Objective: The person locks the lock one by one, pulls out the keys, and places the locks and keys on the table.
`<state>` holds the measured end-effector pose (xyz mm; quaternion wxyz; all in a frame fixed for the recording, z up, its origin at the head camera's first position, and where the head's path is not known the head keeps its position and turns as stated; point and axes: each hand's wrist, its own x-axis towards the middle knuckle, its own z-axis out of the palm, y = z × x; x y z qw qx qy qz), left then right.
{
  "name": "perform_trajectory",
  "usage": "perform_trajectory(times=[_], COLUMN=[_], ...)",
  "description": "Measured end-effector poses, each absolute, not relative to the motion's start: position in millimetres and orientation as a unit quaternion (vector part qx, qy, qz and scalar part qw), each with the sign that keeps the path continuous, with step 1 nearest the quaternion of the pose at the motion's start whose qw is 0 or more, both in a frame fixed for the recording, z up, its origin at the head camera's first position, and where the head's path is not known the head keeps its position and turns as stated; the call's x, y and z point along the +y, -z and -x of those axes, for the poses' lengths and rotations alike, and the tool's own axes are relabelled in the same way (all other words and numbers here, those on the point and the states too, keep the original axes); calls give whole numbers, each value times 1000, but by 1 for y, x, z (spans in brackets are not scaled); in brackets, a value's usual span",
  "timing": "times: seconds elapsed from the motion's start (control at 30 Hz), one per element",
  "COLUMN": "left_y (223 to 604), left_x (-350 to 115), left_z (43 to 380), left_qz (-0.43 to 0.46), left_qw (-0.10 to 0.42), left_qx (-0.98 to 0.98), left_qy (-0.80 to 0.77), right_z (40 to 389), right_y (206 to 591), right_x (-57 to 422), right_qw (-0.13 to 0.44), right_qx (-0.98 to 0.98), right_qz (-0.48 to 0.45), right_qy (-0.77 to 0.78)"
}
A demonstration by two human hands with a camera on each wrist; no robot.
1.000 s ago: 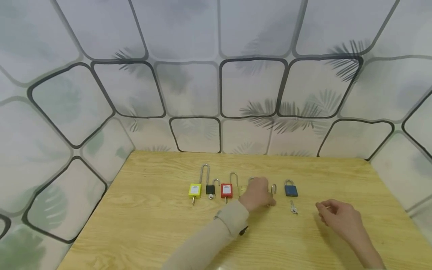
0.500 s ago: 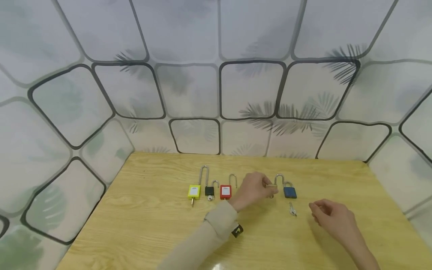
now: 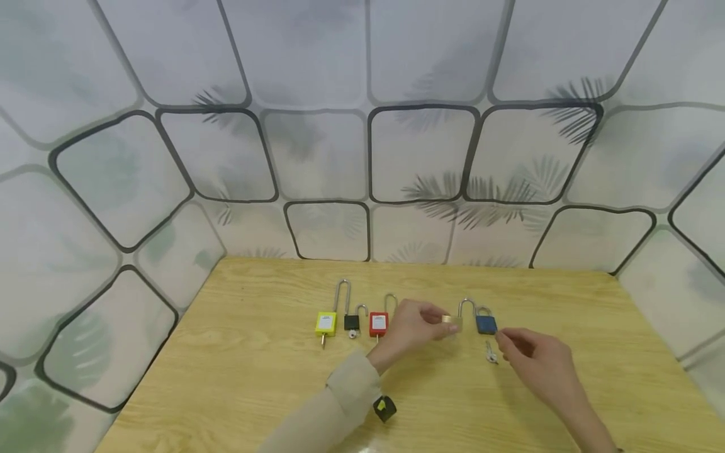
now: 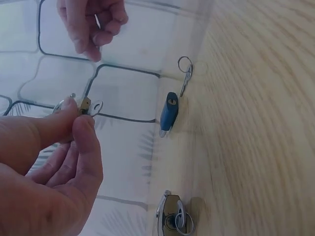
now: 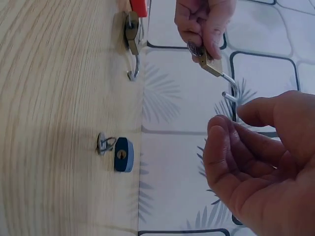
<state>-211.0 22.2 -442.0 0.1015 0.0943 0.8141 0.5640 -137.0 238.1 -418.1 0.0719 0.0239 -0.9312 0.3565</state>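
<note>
My left hand pinches a small brass padlock with an open shackle and holds it just above the table; the left wrist view shows a key in this padlock. To its right a blue padlock lies on the table with a loose key in front of it. My right hand hovers by that key with fingers loosely curled and nothing in them. A second brass padlock lies on the table beyond the held one.
Yellow, black and red padlocks lie in a row left of my left hand. The wooden table is enclosed by patterned wall panels at the back and both sides.
My left hand has picked the small brass padlock out of the row and holds it raised. My right hand has moved left, toward the loose key and the held padlock.
</note>
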Motion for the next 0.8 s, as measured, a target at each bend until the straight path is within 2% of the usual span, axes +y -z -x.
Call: perform_trajectory(times=[0.2, 0.4, 0.8], left_y=[440, 437, 435], left_x=[15, 16, 13], left_z=[202, 195, 190], left_qz=[-92, -101, -95], left_qw=[124, 140, 158], left_qx=[786, 780, 755], left_qy=[-599, -602, -629], right_z=[138, 140, 146], right_y=[421, 424, 423], right_x=[218, 208, 209], right_qw=[152, 188, 192], right_qx=[-913, -897, -910], right_qz=[-77, -98, -71], right_qy=[-371, -387, -361])
